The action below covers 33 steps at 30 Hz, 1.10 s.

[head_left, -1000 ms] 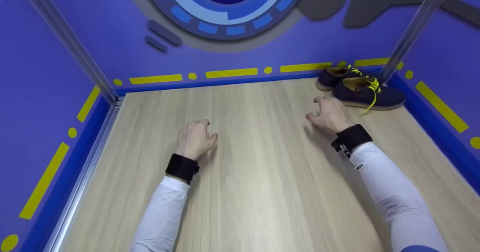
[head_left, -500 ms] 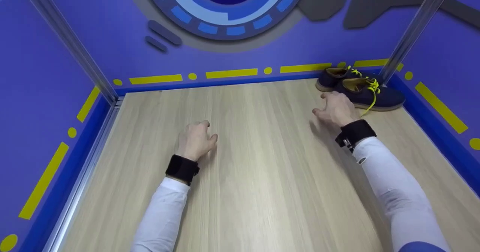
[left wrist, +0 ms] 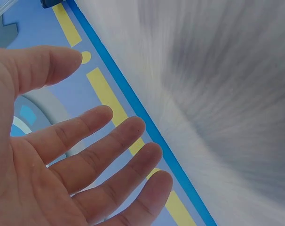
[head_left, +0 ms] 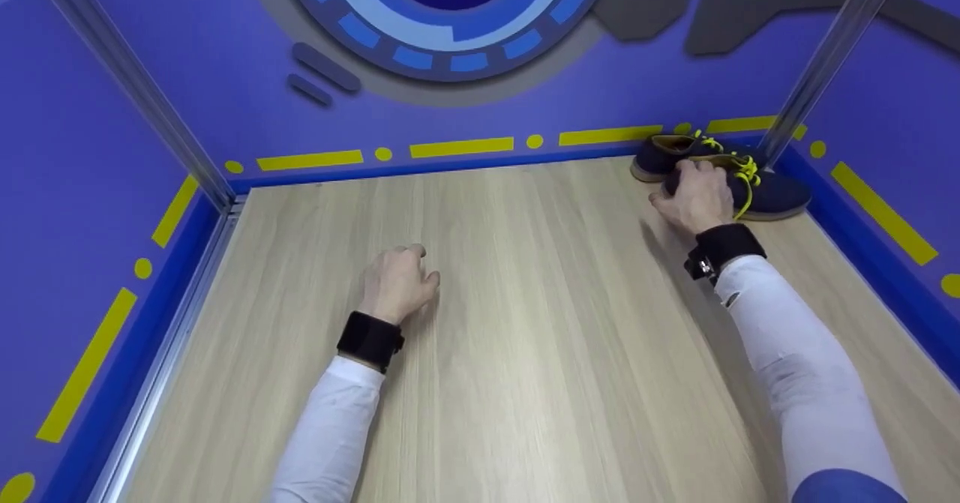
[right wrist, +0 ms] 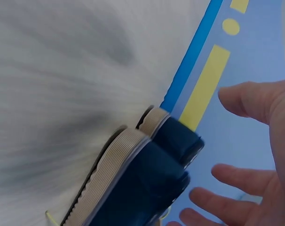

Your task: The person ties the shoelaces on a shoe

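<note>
A pair of dark navy shoes with yellow laces and tan soles stands at the table's back right. My right hand (head_left: 699,197) hovers at the heel of the nearer shoe (head_left: 780,197), overlapping it in the head view. Behind it is the farther shoe (head_left: 651,162). From the right wrist, thumb and fingers (right wrist: 246,101) spread apart beside the ribbed heel of the nearer shoe (right wrist: 145,181), with a gap between. Over the wooden table my left hand (head_left: 397,284) holds nothing. Its palm (left wrist: 34,174) and loosely bent fingers face the left wrist camera.
The wood-grain table (head_left: 510,323) is bounded by a purple-blue back wall (head_left: 480,124) with yellow marks and by side walls. Metal posts (head_left: 832,61) rise at the back corners, the right one close behind the shoes.
My right hand has moved forward and right, from the bare table in front of the shoes to the nearer shoe's heel. The left hand has stayed almost in place, as have the shoes.
</note>
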### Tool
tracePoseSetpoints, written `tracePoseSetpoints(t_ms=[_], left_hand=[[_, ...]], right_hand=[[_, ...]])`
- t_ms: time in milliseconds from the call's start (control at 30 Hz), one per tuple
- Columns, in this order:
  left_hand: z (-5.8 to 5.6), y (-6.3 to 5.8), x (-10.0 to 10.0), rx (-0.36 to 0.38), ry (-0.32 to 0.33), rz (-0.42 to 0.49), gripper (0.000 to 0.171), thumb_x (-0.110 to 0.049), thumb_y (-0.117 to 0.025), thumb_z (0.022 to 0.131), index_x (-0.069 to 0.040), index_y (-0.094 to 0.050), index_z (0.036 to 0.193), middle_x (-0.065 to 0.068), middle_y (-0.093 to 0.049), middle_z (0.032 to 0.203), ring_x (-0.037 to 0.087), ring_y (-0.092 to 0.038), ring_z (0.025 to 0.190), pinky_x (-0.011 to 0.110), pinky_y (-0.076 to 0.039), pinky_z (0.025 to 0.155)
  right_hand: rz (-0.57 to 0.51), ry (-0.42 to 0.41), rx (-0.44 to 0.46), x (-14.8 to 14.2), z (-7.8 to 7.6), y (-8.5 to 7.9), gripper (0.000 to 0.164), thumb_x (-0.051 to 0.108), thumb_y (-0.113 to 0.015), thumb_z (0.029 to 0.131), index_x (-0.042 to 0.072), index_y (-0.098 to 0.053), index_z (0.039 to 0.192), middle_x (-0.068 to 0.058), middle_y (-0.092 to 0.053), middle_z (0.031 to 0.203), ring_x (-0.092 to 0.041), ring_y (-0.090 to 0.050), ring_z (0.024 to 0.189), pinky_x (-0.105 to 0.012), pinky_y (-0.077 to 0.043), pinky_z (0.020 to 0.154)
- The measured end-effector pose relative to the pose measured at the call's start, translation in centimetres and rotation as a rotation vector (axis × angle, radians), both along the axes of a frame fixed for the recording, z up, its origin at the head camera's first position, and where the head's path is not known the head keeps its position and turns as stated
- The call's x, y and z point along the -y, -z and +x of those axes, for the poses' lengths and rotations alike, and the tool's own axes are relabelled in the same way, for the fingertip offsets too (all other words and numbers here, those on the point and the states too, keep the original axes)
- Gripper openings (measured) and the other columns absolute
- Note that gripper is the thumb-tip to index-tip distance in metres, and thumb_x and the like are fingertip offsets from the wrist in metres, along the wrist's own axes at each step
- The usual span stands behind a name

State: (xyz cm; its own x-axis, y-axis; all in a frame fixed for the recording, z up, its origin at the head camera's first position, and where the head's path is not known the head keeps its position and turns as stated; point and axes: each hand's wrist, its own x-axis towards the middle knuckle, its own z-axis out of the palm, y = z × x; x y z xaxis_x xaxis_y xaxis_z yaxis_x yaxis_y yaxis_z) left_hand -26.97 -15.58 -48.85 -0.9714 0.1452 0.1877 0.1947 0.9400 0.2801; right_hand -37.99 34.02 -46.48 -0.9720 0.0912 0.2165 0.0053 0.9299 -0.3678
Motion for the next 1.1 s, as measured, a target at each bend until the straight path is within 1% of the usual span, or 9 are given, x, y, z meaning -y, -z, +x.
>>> tracePoseSetpoints(t_ms=[167, 267, 467, 567, 667, 767, 900, 1000, 1100], left_hand=[[0.0, -0.2, -0.1, -0.004, 0.006, 0.001, 0.045, -0.036, -0.071, 0.095, -0.005, -0.073, 0.127, 0.016, -0.076, 0.110, 0.036, -0.073, 0.099, 0.051, -0.060, 0.080], [0.1, -0.2, -0.2, -0.007, 0.005, 0.009, 0.044, -0.036, -0.071, 0.094, -0.005, -0.074, 0.126, 0.016, -0.076, 0.109, 0.035, -0.073, 0.097, 0.050, -0.060, 0.078], [0.2, -0.1, -0.6, -0.004, 0.006, 0.012, 0.043, -0.034, -0.072, 0.094, -0.004, -0.074, 0.125, 0.016, -0.076, 0.106, 0.033, -0.073, 0.092, 0.050, -0.061, 0.072], [0.2, 0.0, -0.7, -0.013, 0.006, 0.009, 0.042, -0.034, -0.072, 0.094, -0.004, -0.074, 0.124, 0.016, -0.076, 0.105, 0.033, -0.073, 0.092, 0.050, -0.061, 0.073], [0.2, 0.0, -0.9, -0.021, 0.007, 0.009, 0.042, -0.034, -0.072, 0.094, -0.005, -0.074, 0.124, 0.016, -0.076, 0.104, 0.033, -0.073, 0.092, 0.050, -0.061, 0.073], [0.2, 0.1, -1.0, -0.018, 0.008, 0.006, 0.042, -0.035, -0.073, 0.094, -0.005, -0.075, 0.124, 0.015, -0.076, 0.105, 0.034, -0.073, 0.094, 0.051, -0.061, 0.074], [0.3, 0.3, -1.2, -0.013, 0.007, -0.001, 0.042, -0.035, -0.073, 0.094, -0.006, -0.075, 0.124, 0.015, -0.075, 0.107, 0.035, -0.072, 0.097, 0.051, -0.061, 0.076], [0.3, 0.4, -1.2, -0.015, 0.003, 0.006, 0.042, -0.035, -0.073, 0.093, -0.007, -0.075, 0.123, 0.015, -0.074, 0.109, 0.036, -0.071, 0.098, 0.052, -0.060, 0.076], [0.4, 0.6, -1.3, -0.018, 0.000, 0.013, 0.042, -0.036, -0.074, 0.093, -0.007, -0.075, 0.123, 0.015, -0.073, 0.114, 0.036, -0.070, 0.100, 0.051, -0.060, 0.078]], right_hand=[[-0.036, 0.037, 0.010, -1.1, -1.1, -0.5, 0.080, 0.041, -0.074, 0.091, -0.010, -0.046, 0.146, -0.041, -0.042, 0.146, -0.062, -0.038, 0.133, -0.073, -0.038, 0.107], [-0.046, 0.042, 0.021, -1.6, -1.8, -0.4, 0.082, 0.040, -0.073, 0.092, -0.014, -0.044, 0.146, -0.044, -0.041, 0.146, -0.064, -0.038, 0.132, -0.074, -0.037, 0.108], [0.011, 0.038, 0.061, -2.0, -3.0, -0.2, 0.088, 0.042, -0.068, 0.093, -0.023, -0.039, 0.146, -0.048, -0.039, 0.146, -0.067, -0.037, 0.132, -0.073, -0.035, 0.111], [0.014, 0.052, 0.082, -1.9, -3.4, -0.2, 0.088, 0.043, -0.067, 0.094, -0.021, -0.040, 0.147, -0.048, -0.040, 0.145, -0.066, -0.037, 0.133, -0.074, -0.036, 0.110], [-0.009, 0.070, 0.096, -1.8, -3.5, 0.1, 0.085, 0.042, -0.068, 0.093, -0.017, -0.041, 0.149, -0.046, -0.041, 0.146, -0.065, -0.036, 0.135, -0.075, -0.036, 0.109], [-0.023, 0.080, 0.118, -1.8, -3.6, 0.7, 0.084, 0.041, -0.069, 0.094, -0.012, -0.041, 0.152, -0.045, -0.042, 0.147, -0.064, -0.035, 0.137, -0.075, -0.036, 0.110], [-0.023, 0.086, 0.147, -1.9, -3.4, 1.7, 0.084, 0.041, -0.067, 0.096, -0.010, -0.036, 0.155, -0.049, -0.041, 0.145, -0.064, -0.035, 0.137, -0.074, -0.037, 0.109], [-0.030, 0.095, 0.141, -2.0, -3.5, 2.1, 0.077, 0.036, -0.066, 0.099, -0.011, -0.037, 0.153, -0.051, -0.042, 0.141, -0.065, -0.038, 0.134, -0.075, -0.039, 0.106], [-0.045, 0.105, 0.124, -2.0, -3.6, 2.3, 0.064, 0.031, -0.064, 0.102, -0.010, -0.044, 0.147, -0.049, -0.047, 0.137, -0.063, -0.043, 0.130, -0.073, -0.040, 0.105]])
